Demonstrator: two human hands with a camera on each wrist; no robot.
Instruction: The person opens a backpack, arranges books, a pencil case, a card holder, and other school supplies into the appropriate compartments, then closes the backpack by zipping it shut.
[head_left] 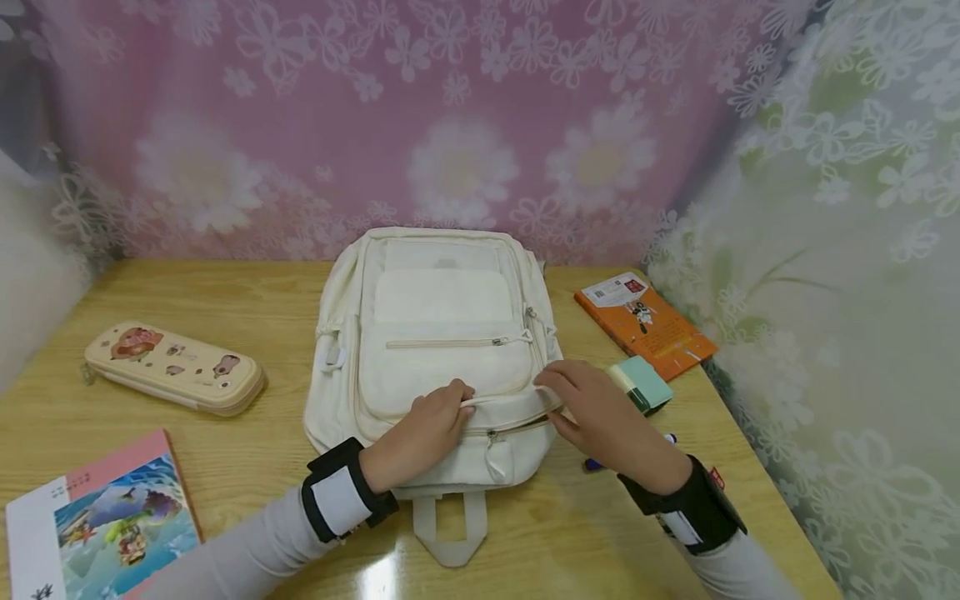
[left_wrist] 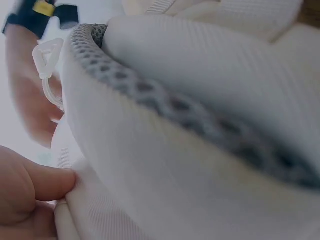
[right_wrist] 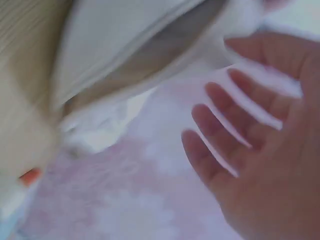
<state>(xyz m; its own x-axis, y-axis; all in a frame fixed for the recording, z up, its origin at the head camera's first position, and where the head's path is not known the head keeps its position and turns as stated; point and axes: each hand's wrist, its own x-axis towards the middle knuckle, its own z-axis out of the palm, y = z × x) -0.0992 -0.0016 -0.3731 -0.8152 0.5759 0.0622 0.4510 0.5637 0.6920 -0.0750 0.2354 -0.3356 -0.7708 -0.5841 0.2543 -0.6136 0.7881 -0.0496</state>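
A cream backpack point(head_left: 450, 300) lies on the table, its front pocket partly unzipped along the lower edge. My left hand point(head_left: 431, 429) pinches the piped edge above that zipper; in the left wrist view the thumb point(left_wrist: 55, 184) presses on the pale fabric. At the right end of the pocket opening point(right_wrist: 145, 70), my right hand point(head_left: 600, 412) touches the raised fabric edge. The right wrist view shows its fingers point(right_wrist: 207, 125) spread and fairly straight, with the thumb at the fabric. A zipper pull point(head_left: 492, 435) hangs between the hands. The inside of the pocket is mostly hidden.
A cream pencil case point(head_left: 176, 367) and a picture-covered book point(head_left: 112, 525) lie on the left. On the right are an orange book point(head_left: 645, 325), a mint-green block point(head_left: 645, 382) and a blue pen point(head_left: 594, 464), partly behind the right hand. A floral curtain point(head_left: 450, 125) hangs behind the table.
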